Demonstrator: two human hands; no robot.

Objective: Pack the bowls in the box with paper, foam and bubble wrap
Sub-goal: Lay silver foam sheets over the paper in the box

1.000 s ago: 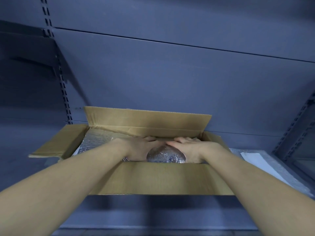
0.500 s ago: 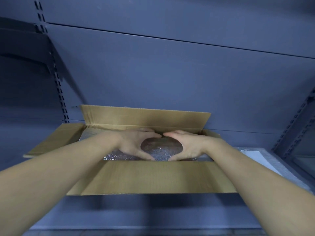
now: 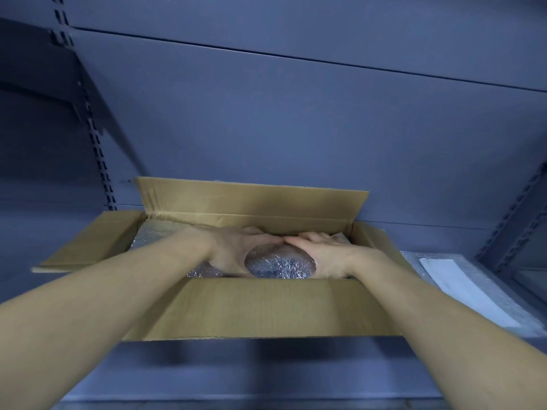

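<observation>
Reaching into the open cardboard box [image 3: 266,309] with 2 bare arms. Cupping a bubble-wrapped bundle [image 3: 279,266] (round, silvery, bowl-sized) low in the box's middle, with the left hand [image 3: 233,253] curled round its left side and the right hand [image 3: 322,255] round its right. Lined at the left end with bubble wrap [image 3: 159,238]. Just right of the box, a white sheet [image 3: 461,291] on loose bubble wrap [image 3: 414,264].

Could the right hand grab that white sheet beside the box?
Probably yes: the white sheet lies uncovered right of the box, though the right hand must first let go of the wrapped bundle.
</observation>
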